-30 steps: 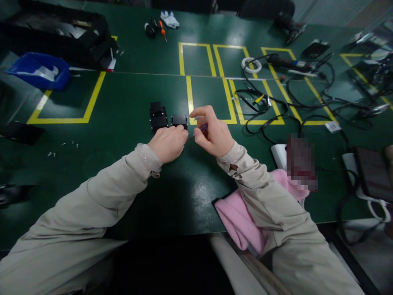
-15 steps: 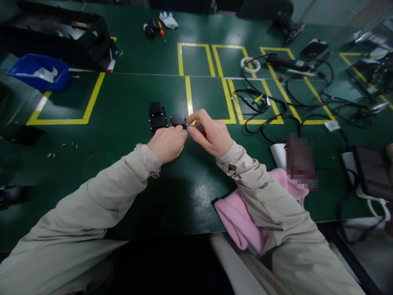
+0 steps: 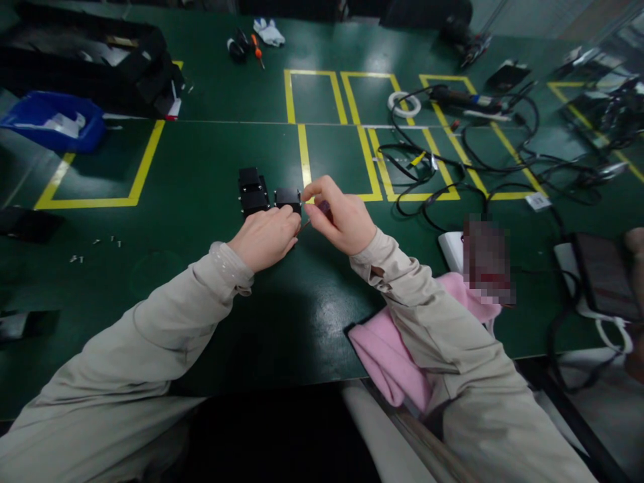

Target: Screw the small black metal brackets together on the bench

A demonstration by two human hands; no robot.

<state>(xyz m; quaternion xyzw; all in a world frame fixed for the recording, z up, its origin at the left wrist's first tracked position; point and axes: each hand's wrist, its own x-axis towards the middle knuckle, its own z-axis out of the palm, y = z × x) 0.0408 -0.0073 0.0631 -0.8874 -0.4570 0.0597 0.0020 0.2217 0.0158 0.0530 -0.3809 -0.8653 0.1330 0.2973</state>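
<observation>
My left hand (image 3: 266, 236) is closed over the near side of a small black block (image 3: 288, 195), its fingers hiding part of it. Bright screw heads show at the block's edges. Just to the right, my right hand (image 3: 341, 216) grips a screwdriver (image 3: 325, 208) by its dark handle, thumb and forefinger bent round it. The thin shaft slants down and left toward my left fingertips; its tip is hidden. Left of the held block sit other black blocks (image 3: 252, 194) close together, with similar small screws on their sides.
Several loose screws (image 3: 95, 241) lie on the green table at left, near a blue bin (image 3: 53, 131) and a black crate (image 3: 151, 74). Black cables (image 3: 427, 168) and a white tape roll (image 3: 404, 104) spread at right. A pink cloth (image 3: 387, 352) lies under my right forearm.
The whole view has shifted slightly, so things sit a little further left. Both hands keep their places at the block, and the screwdriver remains in my right hand.
</observation>
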